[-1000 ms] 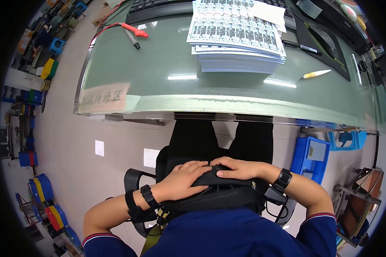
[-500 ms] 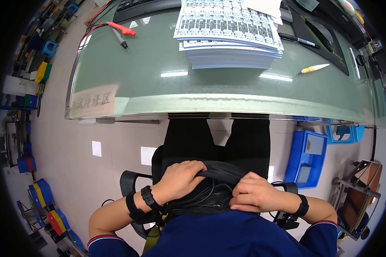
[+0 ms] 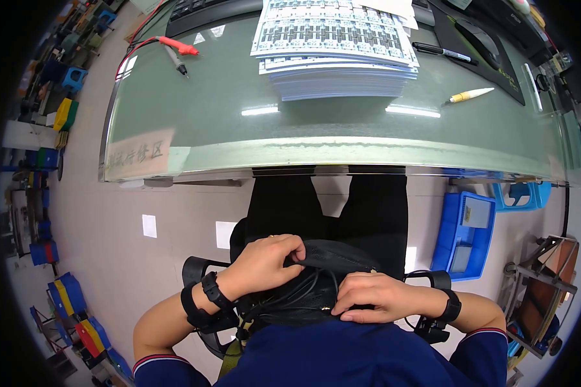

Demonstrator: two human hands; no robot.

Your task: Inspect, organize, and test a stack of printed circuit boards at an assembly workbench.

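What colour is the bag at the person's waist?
The bag is black, cables inside too; the head view shows it best.

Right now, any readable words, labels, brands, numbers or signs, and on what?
Pink label on the desk: row of dark characters, not copied here.
Black mouse pad: green lettering, too small to read.
Black device, upper right: small pale lettering, unreadable.
Stack of white sheets: printed marks, too small to read.
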